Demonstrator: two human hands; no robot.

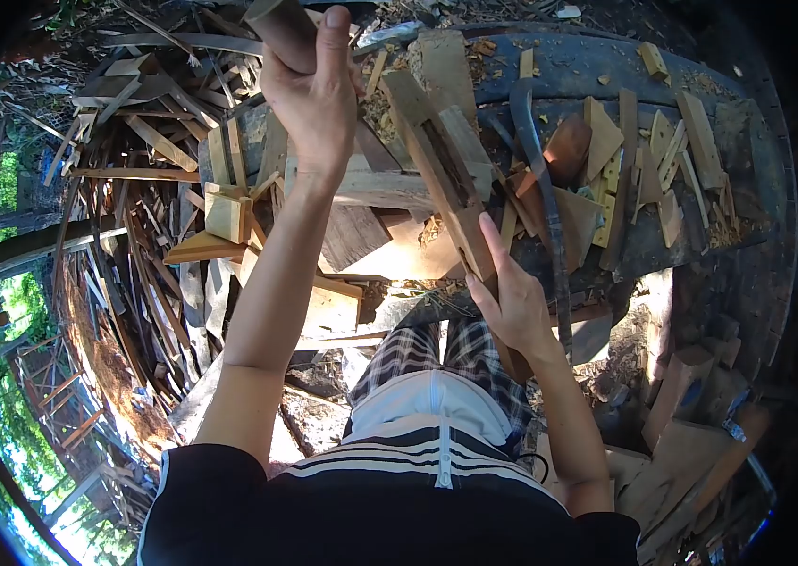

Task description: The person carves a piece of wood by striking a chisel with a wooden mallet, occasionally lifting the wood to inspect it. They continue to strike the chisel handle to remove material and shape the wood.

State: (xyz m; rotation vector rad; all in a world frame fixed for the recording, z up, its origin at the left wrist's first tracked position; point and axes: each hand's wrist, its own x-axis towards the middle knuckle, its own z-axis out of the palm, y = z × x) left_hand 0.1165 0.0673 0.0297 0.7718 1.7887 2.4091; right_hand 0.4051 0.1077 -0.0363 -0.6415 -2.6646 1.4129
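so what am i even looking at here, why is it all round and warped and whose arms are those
This is one picture from a camera worn on a person's head, looking forward and down; its wide lens bends the edges into a circle. The arms belong to the wearer, whose striped shirt and checked trousers show at the bottom.

The left hand is raised and gripping a dark wooden handle; its far end runs out of view, so I cannot tell what tool it is. The right hand steadies a long wooden piece that leans on a big dark block. Small wood offcuts and a curved dark blade lie on the block. A heap of scrap strips lies to the left.
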